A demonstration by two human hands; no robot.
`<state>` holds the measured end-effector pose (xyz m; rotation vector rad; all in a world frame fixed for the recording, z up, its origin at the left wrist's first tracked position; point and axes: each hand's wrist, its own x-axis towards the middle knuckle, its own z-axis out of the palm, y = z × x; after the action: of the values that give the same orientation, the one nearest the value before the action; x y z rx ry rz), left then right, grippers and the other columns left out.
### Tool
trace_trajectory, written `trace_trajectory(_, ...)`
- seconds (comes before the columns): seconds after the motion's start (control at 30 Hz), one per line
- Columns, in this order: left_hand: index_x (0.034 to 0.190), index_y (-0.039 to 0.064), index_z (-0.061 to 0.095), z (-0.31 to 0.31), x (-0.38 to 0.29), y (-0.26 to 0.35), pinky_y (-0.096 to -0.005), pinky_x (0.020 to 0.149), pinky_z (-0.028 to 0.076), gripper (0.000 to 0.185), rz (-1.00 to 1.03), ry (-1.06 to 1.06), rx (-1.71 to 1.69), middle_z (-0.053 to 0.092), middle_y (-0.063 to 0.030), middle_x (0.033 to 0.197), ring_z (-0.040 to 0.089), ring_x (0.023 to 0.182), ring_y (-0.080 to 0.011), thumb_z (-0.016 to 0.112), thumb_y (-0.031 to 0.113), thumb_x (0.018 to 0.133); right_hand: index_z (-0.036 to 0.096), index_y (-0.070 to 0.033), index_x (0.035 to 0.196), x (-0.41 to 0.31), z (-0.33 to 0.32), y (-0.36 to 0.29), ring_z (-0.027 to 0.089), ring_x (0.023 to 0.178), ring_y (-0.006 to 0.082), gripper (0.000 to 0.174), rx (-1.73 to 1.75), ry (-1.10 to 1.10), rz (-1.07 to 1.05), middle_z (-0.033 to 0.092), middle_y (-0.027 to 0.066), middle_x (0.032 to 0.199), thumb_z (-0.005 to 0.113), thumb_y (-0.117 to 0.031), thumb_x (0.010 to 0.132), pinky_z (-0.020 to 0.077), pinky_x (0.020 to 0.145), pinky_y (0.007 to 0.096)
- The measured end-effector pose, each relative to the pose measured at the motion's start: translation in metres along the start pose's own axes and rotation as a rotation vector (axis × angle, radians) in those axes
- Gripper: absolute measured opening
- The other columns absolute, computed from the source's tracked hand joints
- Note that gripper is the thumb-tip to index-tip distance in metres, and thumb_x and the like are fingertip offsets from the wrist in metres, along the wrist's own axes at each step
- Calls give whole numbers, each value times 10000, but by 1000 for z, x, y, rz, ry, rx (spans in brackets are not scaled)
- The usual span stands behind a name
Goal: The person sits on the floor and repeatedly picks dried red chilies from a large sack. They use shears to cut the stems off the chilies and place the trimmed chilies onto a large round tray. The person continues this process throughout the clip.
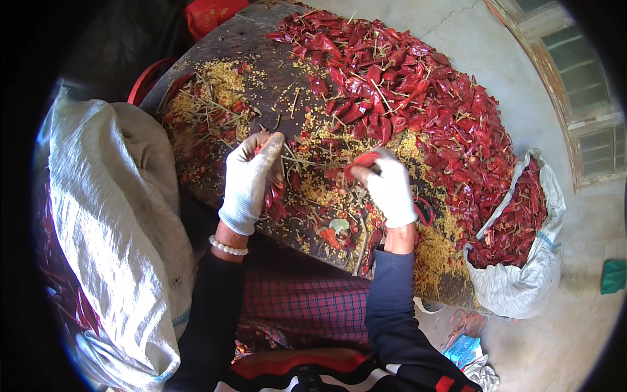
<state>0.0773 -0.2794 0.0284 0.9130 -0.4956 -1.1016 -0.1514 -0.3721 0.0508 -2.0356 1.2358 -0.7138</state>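
My left hand (pixel 252 181), in a white glove with bare fingertips partly in view, is closed around several dried red chili peppers (pixel 274 198) over the near part of the dark table (pixel 274 88). To its right, my right hand (pixel 389 183), gloved in the same way, holds a dried red chili pepper (pixel 365 160) between thumb and fingers. Yellow seeds (pixel 318 188), thin stems and chili scraps lie under and between both hands. A large heap of dried red chilies (pixel 382 73) covers the table's far right part.
A white woven sack (pixel 122 220) stands at the left edge. Another woven sack (pixel 519 289), full of chilies, leans at the table's right edge. A pile of seeds and stems (pixel 220 83) lies at the upper left. A blue plastic basket (pixel 460 350) rests on the floor.
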Motion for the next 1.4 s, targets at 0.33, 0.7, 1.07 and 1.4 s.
trace_trajectory(0.33, 1053, 12, 654, 29, -20, -21, -211, 518, 479, 280, -314, -254, 120, 626, 2, 735, 556, 552, -60, 649, 279, 967, 657, -50, 1148, 0, 33, -10, 599, 1094, 154, 280, 810, 200, -114, 607, 80, 1259, 721, -144, 892, 505, 927, 313)
trace_trajectory(0.7, 1067, 86, 585, 11, -19, -25, -209, 568, 492, 362, -319, -281, -391, 624, 18, 827, 587, 644, -67, 530, 438, 1006, 683, -120, 1124, 2, 49, -34, 607, 1170, 290, 366, 226, 73, -711, 542, 138, 1357, 670, 57, 804, 567, 896, 351)
trace_trajectory(1.07, 1143, 29, 608, 11, -15, -24, -271, 797, 547, 214, -280, -222, -487, 663, -41, 1003, 649, 883, -119, 581, 182, 995, 710, -62, 1056, -6, 33, -41, 647, 1089, 202, 266, 163, -99, -513, 673, 76, 1184, 608, 75, 853, 535, 933, 308)
trace_trajectory(1.4, 954, 13, 662, 18, -20, -15, -244, 688, 476, 183, -5, -149, 398, 642, 21, 826, 542, 752, -37, 763, 102, 830, 614, -24, 1242, 0, 17, -40, 575, 1204, 251, 480, 268, -71, -640, 594, 137, 1294, 764, -167, 809, 479, 997, 357)
